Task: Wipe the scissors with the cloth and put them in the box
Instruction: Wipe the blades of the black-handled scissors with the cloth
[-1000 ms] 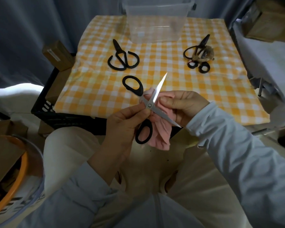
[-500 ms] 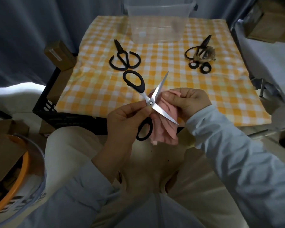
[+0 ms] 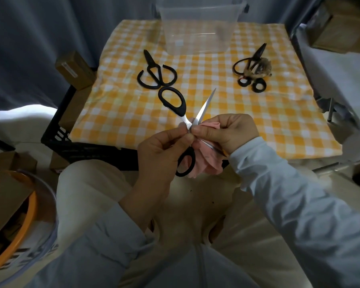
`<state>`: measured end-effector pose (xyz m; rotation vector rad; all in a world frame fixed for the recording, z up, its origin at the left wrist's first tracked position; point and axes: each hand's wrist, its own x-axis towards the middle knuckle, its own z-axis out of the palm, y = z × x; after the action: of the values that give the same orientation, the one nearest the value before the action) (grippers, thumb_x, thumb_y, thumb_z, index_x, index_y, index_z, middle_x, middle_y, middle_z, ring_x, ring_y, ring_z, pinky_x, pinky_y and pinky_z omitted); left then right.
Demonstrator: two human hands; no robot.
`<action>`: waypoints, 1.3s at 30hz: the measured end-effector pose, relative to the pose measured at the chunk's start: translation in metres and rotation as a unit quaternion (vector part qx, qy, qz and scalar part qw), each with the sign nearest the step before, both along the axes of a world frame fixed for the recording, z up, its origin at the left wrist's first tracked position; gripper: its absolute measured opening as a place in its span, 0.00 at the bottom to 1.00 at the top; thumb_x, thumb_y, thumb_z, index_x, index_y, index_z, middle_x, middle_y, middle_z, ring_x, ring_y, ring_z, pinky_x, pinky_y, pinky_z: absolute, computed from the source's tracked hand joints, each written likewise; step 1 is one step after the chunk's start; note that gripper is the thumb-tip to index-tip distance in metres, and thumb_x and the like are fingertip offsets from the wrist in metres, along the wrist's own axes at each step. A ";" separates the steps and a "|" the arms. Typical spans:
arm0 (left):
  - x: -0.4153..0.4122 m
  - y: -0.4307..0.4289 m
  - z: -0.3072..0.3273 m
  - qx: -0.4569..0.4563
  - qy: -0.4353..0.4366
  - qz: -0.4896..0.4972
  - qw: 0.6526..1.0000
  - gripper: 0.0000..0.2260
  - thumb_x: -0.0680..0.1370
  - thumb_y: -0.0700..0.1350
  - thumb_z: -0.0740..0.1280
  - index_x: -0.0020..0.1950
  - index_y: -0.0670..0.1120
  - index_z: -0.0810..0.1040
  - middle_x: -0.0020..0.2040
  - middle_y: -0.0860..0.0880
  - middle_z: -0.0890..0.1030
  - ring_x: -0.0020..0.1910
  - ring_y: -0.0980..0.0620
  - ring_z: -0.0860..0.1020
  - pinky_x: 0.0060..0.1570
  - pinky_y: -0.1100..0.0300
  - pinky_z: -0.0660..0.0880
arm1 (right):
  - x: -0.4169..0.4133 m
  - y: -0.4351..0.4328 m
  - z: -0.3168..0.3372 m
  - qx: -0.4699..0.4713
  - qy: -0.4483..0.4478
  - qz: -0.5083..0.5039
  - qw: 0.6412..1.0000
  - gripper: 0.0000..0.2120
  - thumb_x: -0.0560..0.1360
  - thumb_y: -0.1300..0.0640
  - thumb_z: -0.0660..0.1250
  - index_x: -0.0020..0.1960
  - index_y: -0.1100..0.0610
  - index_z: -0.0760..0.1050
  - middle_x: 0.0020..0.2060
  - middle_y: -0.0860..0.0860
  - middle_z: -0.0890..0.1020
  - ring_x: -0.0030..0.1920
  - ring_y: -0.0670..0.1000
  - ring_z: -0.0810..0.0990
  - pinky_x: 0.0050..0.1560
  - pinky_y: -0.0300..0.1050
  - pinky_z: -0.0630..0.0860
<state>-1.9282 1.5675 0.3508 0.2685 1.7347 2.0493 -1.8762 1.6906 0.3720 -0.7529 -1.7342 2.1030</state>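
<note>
Table [image 3: 258,121]: I've got it filling the middle of my view, under a yellow-and-white checked cover.
Crate [image 3: 71,146]: black, slotted, tucked against the table's near left corner.
Box [image 3: 197,28]: clear plastic, standing upright at the far edge of the table. I can't make out anything inside it.
Left hand [image 3: 160,150]: up in front of me over the lap, thumb and forefinger pinched on the scissors just by the pivot, the other fingers curled behind the lower handle.
Right hand [image 3: 229,132]: right beside the left, almost touching it, thumb and fingers clamped on the cloth around a blade.
Scissors [image 3: 173,101]: held in the air at the near edge of the table, well short of the box. They're spread open, with one black handle loop up and left, the other below the left hand, and one bare blade pointing up and away.
Cloth [image 3: 208,163]: pink, bunched in the right hand and hanging below it.
Left pair [image 3: 154,73]: black, lying flat on the table, points away from me.
Right pair [image 3: 252,67]: black, lying on the table's right side with a brownish bundle [image 3: 260,69] on top.
</note>
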 end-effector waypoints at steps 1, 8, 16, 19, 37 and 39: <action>0.000 0.000 0.001 -0.001 -0.001 0.002 1.000 0.08 0.73 0.35 0.69 0.50 0.43 0.82 0.47 0.45 0.84 0.48 0.48 0.83 0.46 0.61 0.80 | 0.000 -0.001 0.000 0.003 -0.002 -0.010 1.000 0.05 0.64 0.67 0.74 0.38 0.66 0.78 0.27 0.54 0.82 0.28 0.49 0.81 0.32 0.40 0.79; -0.004 -0.001 0.003 -0.010 0.013 0.036 0.999 0.06 0.73 0.36 0.70 0.43 0.46 0.83 0.37 0.46 0.84 0.38 0.52 0.83 0.39 0.65 0.78 | 0.010 0.004 0.004 0.082 0.090 -0.080 0.989 0.03 0.71 0.67 0.69 0.42 0.62 0.81 0.30 0.49 0.83 0.32 0.44 0.81 0.36 0.38 0.78; -0.003 0.002 0.008 -0.018 0.044 0.015 0.999 0.07 0.73 0.35 0.69 0.43 0.46 0.83 0.36 0.55 0.84 0.39 0.57 0.83 0.40 0.68 0.77 | 0.003 0.002 -0.023 0.520 0.126 0.060 0.843 0.14 0.74 0.59 0.63 0.56 0.62 0.79 0.47 0.54 0.75 0.52 0.48 0.75 0.53 0.38 0.74; -0.006 0.001 0.007 -0.024 0.041 0.019 0.999 0.06 0.73 0.34 0.69 0.45 0.44 0.83 0.38 0.51 0.84 0.39 0.56 0.82 0.40 0.67 0.78 | 0.000 0.008 -0.027 0.556 0.127 0.062 0.819 0.12 0.73 0.60 0.66 0.53 0.62 0.81 0.44 0.56 0.78 0.48 0.46 0.75 0.50 0.33 0.73; -0.018 0.002 0.006 -0.008 0.021 0.037 0.999 0.04 0.74 0.36 0.69 0.45 0.44 0.82 0.37 0.47 0.85 0.43 0.50 0.83 0.50 0.58 0.79 | 0.003 0.013 -0.015 0.429 0.030 -0.023 0.902 0.04 0.69 0.59 0.72 0.43 0.57 0.83 0.38 0.49 0.82 0.41 0.46 0.80 0.45 0.34 0.74; -0.020 0.001 0.006 -0.003 0.017 0.047 0.999 0.05 0.74 0.36 0.69 0.44 0.44 0.82 0.36 0.48 0.85 0.42 0.50 0.84 0.50 0.57 0.79 | 0.004 0.015 -0.005 0.262 0.013 -0.064 0.963 0.03 0.69 0.62 0.72 0.42 0.55 0.83 0.35 0.45 0.83 0.39 0.45 0.81 0.44 0.37 0.78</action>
<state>-1.9487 1.5687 0.3569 0.2250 1.8048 2.1178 -1.8724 1.7058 0.3672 -0.6483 -2.0351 1.4563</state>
